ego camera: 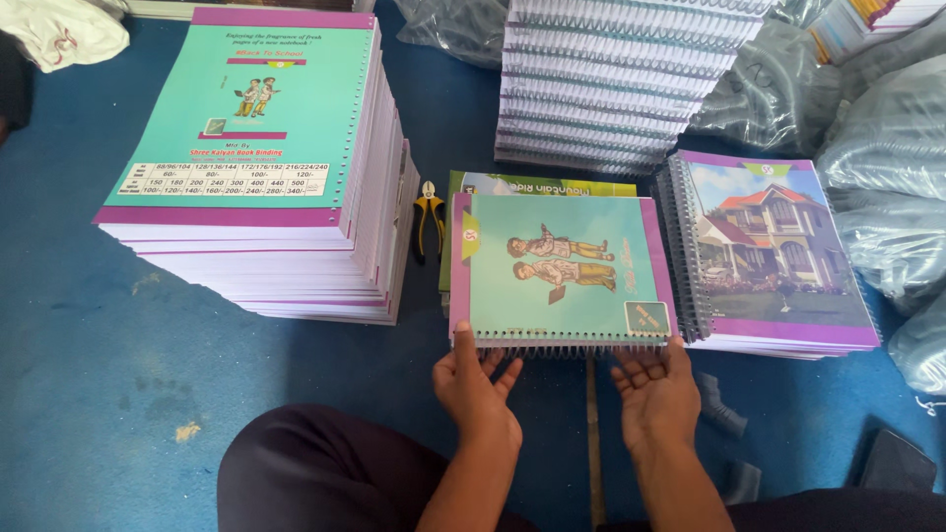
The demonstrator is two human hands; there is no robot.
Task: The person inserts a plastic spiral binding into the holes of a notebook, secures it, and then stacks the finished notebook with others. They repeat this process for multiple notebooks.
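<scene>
A teal notebook (562, 266) with purple edges and two cartoon figures on its cover lies flat on a small pile in front of me, its black spiral binding (572, 342) facing me. My left hand (473, 379) grips the near left corner, thumb on the cover and fingers under the spiral. My right hand (655, 384) holds the near right corner the same way, palm up beneath the binding. A green-covered book (532, 184) pokes out from under the notebook's far edge.
A tall stack of unbound teal-and-purple covers (256, 167) stands at the left. Yellow-handled pliers (427, 219) lie beside it. A pile of spiral notebooks with a house picture (774, 251) sits at the right, another bound stack (611, 89) behind. Plastic-wrapped bundles (887, 177) crowd the right. Blue floor (99, 355).
</scene>
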